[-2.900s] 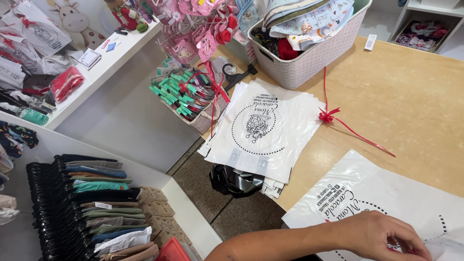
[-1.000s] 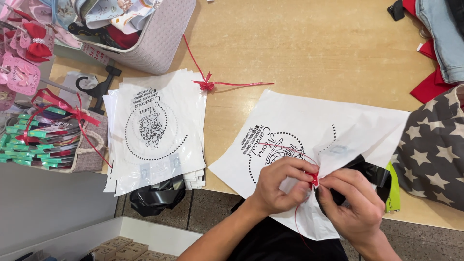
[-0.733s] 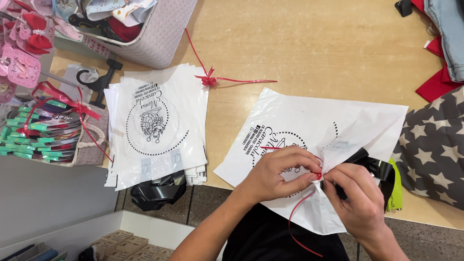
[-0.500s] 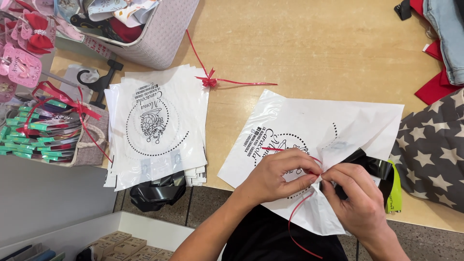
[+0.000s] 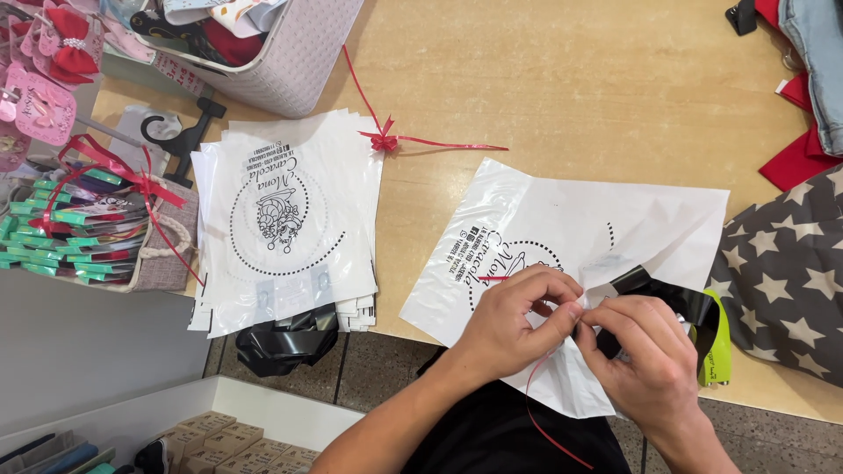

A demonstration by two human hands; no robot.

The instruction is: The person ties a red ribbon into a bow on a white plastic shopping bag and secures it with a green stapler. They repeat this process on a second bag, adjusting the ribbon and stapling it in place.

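A stack of white printed plastic bags [image 5: 285, 228] lies left on the tan wooden desk [image 5: 571, 79]. My left hand [image 5: 514, 320] and right hand [image 5: 654, 364] pinch a thin red ribbon [image 5: 540, 412] over one white plastic bag [image 5: 562, 219], its long axis slanting rightward.

White plastic bag [image 5: 606, 237] with a black round dotted print lies flat at 4 o'clock on the wooden counter, near edge hanging over; both hands pinch its bunched corner. Stack of the same white printed bags [image 5: 285, 233] at 9 o'clock of centre, fanned slightly, also overhanging the edge. Pink hanging tag cards [image 5: 39, 105] at 10 o'clock, far left. Green-edged flat packets [image 5: 66, 241] bundled in a grey pouch at 9 o'clock, far left. Tan cardboard boxes [image 5: 219, 443] in rows on the lower shelf at 7 o'clock. 0 screens in view.
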